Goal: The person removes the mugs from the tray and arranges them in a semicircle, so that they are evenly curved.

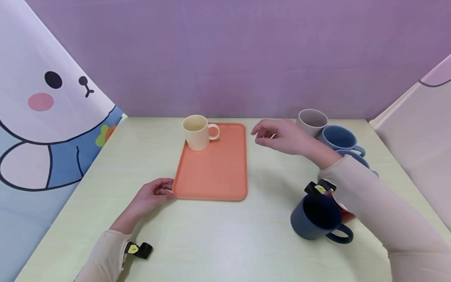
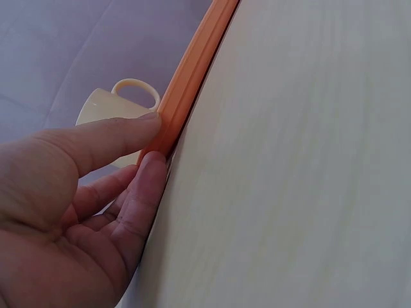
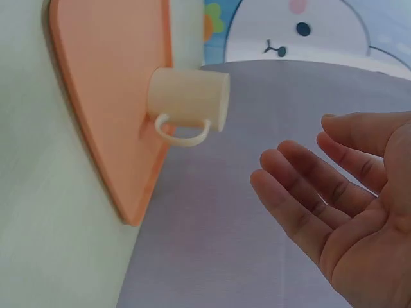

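An orange tray lies on the table, with a cream mug standing upright at its far left corner, handle to the right. My left hand is at the tray's near left corner. In the left wrist view, the thumb and a fingertip pinch the tray's rim. My right hand hovers to the right of the tray, holding nothing. The right wrist view shows its fingers relaxed and spread, apart from the mug.
At the right are a grey mug, a blue mug, another blue mug partly hidden by my right sleeve, and a dark blue mug under my forearm. Something red shows behind it. A purple backdrop closes the far side.
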{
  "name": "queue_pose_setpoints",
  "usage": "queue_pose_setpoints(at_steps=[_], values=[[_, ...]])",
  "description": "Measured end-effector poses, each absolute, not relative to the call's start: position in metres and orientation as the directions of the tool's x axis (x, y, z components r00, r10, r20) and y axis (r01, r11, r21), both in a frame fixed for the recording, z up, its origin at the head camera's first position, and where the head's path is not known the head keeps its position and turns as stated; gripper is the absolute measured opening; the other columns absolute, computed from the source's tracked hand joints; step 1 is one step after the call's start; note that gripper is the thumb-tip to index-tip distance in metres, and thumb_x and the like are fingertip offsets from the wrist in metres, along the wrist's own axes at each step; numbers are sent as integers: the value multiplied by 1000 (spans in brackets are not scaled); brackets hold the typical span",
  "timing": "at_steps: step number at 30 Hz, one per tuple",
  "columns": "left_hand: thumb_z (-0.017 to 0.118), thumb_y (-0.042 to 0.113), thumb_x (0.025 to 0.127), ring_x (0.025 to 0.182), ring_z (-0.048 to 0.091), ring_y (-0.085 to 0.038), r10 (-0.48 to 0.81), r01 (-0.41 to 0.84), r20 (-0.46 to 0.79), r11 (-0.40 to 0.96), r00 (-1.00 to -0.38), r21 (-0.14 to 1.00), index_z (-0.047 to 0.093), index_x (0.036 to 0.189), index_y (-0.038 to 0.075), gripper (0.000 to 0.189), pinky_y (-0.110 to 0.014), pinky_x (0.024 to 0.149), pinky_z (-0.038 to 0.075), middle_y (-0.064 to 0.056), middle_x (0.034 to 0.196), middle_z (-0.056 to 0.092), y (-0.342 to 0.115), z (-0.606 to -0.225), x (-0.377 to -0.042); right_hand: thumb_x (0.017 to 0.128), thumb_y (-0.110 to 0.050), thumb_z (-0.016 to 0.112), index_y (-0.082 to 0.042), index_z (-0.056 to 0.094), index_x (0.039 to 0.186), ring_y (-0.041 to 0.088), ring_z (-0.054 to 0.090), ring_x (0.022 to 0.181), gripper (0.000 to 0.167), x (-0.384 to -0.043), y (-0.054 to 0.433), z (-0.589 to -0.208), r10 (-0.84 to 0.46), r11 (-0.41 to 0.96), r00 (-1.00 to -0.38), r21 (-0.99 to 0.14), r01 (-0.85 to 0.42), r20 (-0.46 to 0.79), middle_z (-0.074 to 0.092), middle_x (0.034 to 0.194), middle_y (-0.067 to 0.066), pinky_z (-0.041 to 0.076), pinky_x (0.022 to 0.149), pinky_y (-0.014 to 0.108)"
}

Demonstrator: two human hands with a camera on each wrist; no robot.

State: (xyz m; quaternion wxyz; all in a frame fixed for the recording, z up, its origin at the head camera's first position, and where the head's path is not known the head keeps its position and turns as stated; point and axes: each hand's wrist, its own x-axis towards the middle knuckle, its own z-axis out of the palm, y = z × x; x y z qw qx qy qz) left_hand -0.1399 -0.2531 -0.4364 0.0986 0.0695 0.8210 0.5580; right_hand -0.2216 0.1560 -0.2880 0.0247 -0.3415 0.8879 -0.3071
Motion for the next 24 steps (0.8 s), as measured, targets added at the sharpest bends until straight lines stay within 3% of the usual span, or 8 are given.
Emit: queue_pose_setpoints(at_steps=[8,16,24], values=[[70,-4,88,86,65,-9,228,5,-84,364,-970,931,49,133,-16,50,-20,77,52,-24,113,62,-253,-437,-140,91,-7,67,-3,68,111,24,68,85,20,-253,141,-304,-611,607,-779,-548,-576,142,73,89,6,54,75,40],[70,-5,88,86,65,-9,223,0,-86,360,-971,933,50,132,-16,50,-20,76,52,-24,112,62,-253,-438,-141,92,-10,65,-1,68,110,28,68,92,20,-276,118,-316,-623,595,-776,-580,-556,105,72,95,12,54,83,41],[69,-6,88,85,65,-9,225,-2,-88,356,-970,934,49,132,-17,49,-20,77,52,-25,112,62,-253,-438,-140,93,-10,65,-2,68,114,24,68,88,22,-292,92,-328,-603,607,-796,-622,-494,44,72,95,11,54,78,37]])
